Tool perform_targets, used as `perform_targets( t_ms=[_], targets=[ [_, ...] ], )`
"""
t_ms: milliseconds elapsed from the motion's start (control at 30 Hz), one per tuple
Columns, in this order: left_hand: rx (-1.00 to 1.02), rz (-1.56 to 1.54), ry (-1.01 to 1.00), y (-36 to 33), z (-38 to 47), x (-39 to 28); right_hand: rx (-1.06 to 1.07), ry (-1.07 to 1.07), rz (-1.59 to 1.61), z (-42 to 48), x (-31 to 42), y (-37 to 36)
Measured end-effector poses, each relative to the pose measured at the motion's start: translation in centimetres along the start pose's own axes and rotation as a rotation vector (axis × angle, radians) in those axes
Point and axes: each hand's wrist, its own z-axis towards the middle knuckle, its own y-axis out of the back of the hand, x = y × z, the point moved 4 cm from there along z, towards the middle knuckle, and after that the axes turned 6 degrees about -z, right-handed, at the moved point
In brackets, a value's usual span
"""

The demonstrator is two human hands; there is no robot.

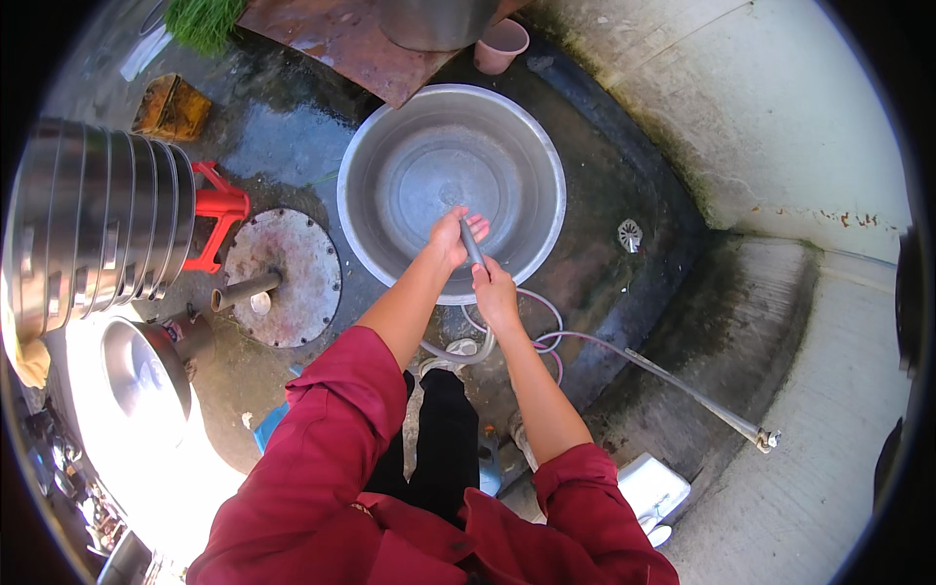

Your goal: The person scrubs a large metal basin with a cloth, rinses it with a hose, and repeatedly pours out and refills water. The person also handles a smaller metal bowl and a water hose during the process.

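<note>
My right hand (496,291) is closed around a grey hose (472,243) near its free end. At that end is my left hand (449,238), its palm turned up and its fingers loosely bent behind the hose. Whether the left hand grips the hose or only touches it, I cannot tell. Both hands are over the near part of a large round metal basin (398,157) on the wet floor. A little water seems to lie at the basin's bottom, but this is hard to make out.
The hose loops by my shoes; a pipe with a tap (764,440) slants at right. Left are stacked metal pots (110,227), a red plastic stool (219,212) and a round metal plate (292,314). A rusty tabletop (336,44), pink bucket (501,47) and floor drain (629,235) lie beyond.
</note>
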Motion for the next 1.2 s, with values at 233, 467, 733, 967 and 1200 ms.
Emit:
perform_targets(
  t_ms=[233, 467, 733, 967, 1200],
  targets=[
    [0.007, -0.152, -0.061, -0.6, 4.9, -2.7, 0.014, 0.072, -0.102, -3.1, 2.9, 4.9],
    [-0.057, -0.041, -0.113, 0.0, 6.1, -3.7, 0.025, 0.124, -0.236, -1.6, 6.0, 5.7],
    [0.127, -0.172, -0.001, -1.9, 3.8, -3.9, -0.128, 0.034, -0.370, 2.0, 3.7, 6.7],
    [0.141, -0.017, -0.136, -2.1, 3.2, -4.8, -0.036, 0.084, -0.244, 2.1, 5.4, 5.1],
    [0.165, 0.554, 0.213, -1.5, -5.7, 0.7, 0.177, -0.366, 0.545, 9.1, 1.2, -0.1]
  ],
)
